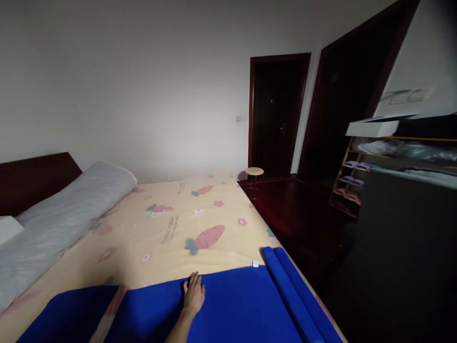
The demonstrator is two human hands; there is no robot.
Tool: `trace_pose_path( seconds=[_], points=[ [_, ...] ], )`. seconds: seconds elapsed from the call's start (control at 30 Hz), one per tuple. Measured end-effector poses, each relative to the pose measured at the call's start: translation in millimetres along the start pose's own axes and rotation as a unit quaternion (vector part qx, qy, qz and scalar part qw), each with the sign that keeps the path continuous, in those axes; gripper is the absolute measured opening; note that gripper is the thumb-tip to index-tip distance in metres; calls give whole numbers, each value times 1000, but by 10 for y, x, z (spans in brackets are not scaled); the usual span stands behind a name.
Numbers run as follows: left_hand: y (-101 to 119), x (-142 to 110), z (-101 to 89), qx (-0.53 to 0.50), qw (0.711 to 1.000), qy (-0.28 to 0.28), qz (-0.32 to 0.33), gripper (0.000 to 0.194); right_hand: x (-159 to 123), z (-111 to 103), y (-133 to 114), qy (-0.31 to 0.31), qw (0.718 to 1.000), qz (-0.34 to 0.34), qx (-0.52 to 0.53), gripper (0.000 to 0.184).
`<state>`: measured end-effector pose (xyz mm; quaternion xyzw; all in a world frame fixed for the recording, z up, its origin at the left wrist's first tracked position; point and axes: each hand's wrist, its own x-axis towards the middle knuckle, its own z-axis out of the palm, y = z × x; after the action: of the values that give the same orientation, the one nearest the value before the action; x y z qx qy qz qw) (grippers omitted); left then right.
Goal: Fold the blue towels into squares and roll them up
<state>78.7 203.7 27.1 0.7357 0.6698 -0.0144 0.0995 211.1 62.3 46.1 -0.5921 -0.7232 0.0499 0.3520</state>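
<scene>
My left hand point(193, 294) lies flat, palm down, on a bright blue blanket point(235, 305), with its fingers stretched out and its fingertips at the blanket's far edge. The blanket covers the near end of a bed with a cream sheet point(185, 214) printed with carrots and flowers. On the right, the blanket's side is rolled into a long blue roll point(293, 295) along the bed's edge. A gap in the blue at the lower left shows the sheet beneath. My right hand is out of view.
A grey rolled quilt point(60, 219) and a white pillow point(9, 227) lie by the dark wooden headboard point(32, 178) on the left. Past the bed are a small round stool point(254, 171), dark doorways point(276, 114), a shelf with shoes point(352, 183) and a dark cabinet point(407, 247) at right.
</scene>
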Motion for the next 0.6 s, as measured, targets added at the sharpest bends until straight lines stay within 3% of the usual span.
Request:
trace_pose_path(
  seconds=[0.13, 0.27, 0.4, 0.6],
  points=[
    [0, 77, 67, -6, 1000, 13, 3, 56, 582, 232, -247, -3, 1000, 5, 20, 40],
    [-42, 87, 94, -11, 999, 19, 28, 53, 1048, 475, -524, -10, 999, 17, 39, 30],
    [-70, 77, 72, -17, 998, 29, 46, 50, 1276, 608, -745, -18, 998, 17, 57, 27],
    [-67, 146, -32, -28, 998, 37, 45, 40, 1417, 554, -868, -22, 997, -3, 75, 27]
  ],
)
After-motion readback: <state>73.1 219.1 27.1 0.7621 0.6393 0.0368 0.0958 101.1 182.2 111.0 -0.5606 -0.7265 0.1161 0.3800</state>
